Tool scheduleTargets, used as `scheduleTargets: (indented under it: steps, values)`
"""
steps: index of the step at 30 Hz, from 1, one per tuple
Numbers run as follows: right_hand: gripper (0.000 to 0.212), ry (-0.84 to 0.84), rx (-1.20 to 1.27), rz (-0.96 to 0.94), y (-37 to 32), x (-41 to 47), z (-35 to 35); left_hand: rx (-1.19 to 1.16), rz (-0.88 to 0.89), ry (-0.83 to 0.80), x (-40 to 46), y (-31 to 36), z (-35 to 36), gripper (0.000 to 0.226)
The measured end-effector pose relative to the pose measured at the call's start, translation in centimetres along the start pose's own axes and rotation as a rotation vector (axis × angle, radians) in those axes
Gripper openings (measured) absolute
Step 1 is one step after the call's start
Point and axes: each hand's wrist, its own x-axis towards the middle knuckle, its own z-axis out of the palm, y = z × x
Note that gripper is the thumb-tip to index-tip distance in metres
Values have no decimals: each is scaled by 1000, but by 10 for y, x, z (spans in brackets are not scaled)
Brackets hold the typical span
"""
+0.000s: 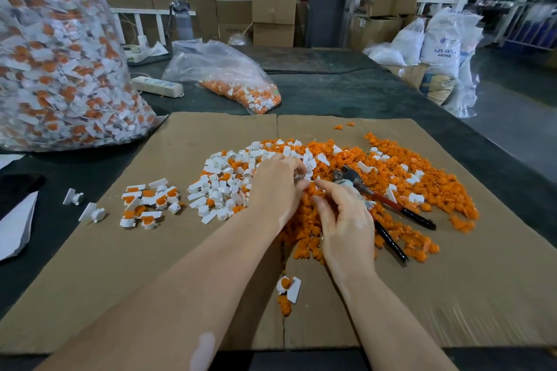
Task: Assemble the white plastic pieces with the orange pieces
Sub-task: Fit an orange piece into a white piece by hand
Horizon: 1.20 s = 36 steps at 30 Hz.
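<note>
White plastic pieces (pixel 220 187) lie heaped on the cardboard sheet (pixel 452 295) right against the orange pieces (pixel 422 181), likely so both kinds stay in reach. The left hand (pixel 275 190) curls over something small where the piles meet, while the right hand (pixel 343 217) reaches in, its forefinger extended to the same spot. Finished pairs (pixel 149 202) sit apart to the left, seemingly kept out of the loose stock, and pliers (pixel 388 205) rest on the orange heap.

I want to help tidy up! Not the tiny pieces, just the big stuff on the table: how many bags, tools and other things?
Clear bags of pieces: 2, the big bag and the small bag
Pliers: 1
Power strip: 1
Water bottle: 1
Total: 5
</note>
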Motion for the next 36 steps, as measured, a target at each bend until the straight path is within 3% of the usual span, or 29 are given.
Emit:
scheduleTargets:
  steps: [6, 11, 17, 36]
  values:
    - [18, 0, 71, 42, 0, -2, -1, -187, -71, 185, -11, 1, -27, 20]
    - [22, -36, 56, -98, -1, -3, -1, -528, -234, 103, -38, -12, -39, 12]
    - [13, -64, 168, 40, 2, -5, -3, -816, -393, -22, -65, -18, -27, 10]
    - [13, -266, 160, 119, 3, -6, 1, -826, -284, -9, -73, -18, -29, 8]
